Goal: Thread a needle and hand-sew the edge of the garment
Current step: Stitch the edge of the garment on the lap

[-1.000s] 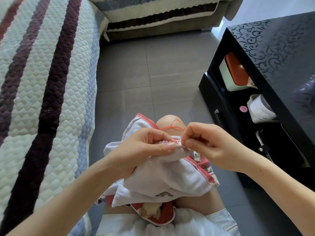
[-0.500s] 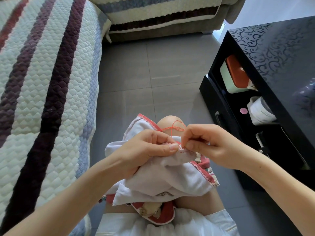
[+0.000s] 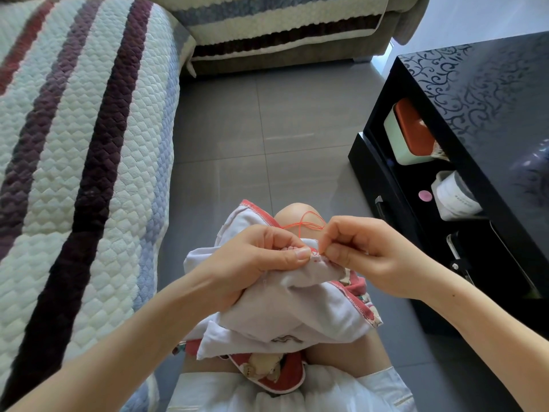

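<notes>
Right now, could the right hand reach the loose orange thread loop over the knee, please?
Probably yes: the thread loop lies beside the right hand with nothing between, though that hand is pinching at the garment edge.

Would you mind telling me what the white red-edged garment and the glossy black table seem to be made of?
White red-edged garment: soft matte cloth, perhaps cotton; it folds and creases limply. Glossy black table: hard lacquered or glass-like top; it reflects light over scrollwork.

One head-worn camera, tilted forward and down.

It looks steeply down, close over the left hand [image 3: 255,260] and right hand [image 3: 368,257] at lower centre; the wide lens bends the quilted sofa [image 3: 89,150] along the left edge and the black table [image 3: 481,93] at upper right.
</notes>
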The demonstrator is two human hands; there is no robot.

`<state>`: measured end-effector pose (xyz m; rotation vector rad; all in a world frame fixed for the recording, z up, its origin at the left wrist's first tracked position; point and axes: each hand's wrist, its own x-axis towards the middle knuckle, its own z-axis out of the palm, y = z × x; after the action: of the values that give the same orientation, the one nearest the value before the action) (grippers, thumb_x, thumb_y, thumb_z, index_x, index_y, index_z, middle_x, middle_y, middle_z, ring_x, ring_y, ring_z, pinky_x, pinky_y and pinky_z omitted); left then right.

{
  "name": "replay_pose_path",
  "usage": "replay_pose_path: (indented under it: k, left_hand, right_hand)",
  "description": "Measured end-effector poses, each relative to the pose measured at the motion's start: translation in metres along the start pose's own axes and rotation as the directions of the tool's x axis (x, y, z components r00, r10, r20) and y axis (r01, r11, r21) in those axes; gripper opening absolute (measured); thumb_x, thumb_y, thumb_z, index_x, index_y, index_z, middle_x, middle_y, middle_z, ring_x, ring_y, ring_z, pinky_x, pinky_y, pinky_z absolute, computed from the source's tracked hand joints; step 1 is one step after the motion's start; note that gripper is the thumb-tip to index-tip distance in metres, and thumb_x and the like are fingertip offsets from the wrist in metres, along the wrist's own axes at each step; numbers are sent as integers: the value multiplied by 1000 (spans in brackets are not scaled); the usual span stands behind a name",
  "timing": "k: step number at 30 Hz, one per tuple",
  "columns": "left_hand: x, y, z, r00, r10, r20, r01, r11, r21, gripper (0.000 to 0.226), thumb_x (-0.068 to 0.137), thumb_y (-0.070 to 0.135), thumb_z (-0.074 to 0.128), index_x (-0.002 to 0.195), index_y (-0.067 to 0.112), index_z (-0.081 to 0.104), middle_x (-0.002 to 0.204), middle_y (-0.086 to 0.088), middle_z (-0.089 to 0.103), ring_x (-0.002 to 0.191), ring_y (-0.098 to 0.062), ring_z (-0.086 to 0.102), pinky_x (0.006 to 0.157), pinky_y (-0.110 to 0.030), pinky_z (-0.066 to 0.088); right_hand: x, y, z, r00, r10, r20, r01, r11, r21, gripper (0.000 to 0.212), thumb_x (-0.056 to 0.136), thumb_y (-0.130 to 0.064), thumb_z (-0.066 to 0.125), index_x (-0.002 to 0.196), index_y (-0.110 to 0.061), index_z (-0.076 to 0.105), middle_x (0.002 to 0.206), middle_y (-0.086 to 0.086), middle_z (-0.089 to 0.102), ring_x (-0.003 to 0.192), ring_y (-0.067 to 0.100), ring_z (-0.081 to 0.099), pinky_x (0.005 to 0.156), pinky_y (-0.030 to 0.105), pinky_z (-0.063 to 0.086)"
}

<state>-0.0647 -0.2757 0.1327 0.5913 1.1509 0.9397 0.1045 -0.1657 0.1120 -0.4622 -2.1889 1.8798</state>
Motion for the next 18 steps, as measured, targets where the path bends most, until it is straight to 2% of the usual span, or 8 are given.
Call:
replay_pose_path:
  k: [9,13,18]
  left_hand:
    - [0,-2,0,1000,-12,-6,12,1000,13,12,74,18,65,66,13,72,62,-2,60,57,-8,57,55,-15,46]
    - [1,-1,0,1000,-26,16,26,1000,-5,13,74,15,64,64,14,72,60,-1,60,55,-6,57,54,-14,46]
    - [3,-3,0,999,-46,16,47,998,-42,9,72,12,64,67,8,70,60,-2,58,55,-8,55,54,-15,45]
  right_hand:
    - [0,-3,0,1000,2,-13,-2,998,-56,16,86,-3,52,79,-15,60,69,-10,58,63,4,50,58,19,41]
    - [0,-3,0,1000,-12,-7,11,998,-69,18,86,-3,53,79,-18,59,68,-8,57,60,15,48,55,30,40]
    - [0,-4,1,998,-51,27,54,994,-93,18,87,0,54,80,-16,58,70,-20,59,63,-3,51,60,10,39]
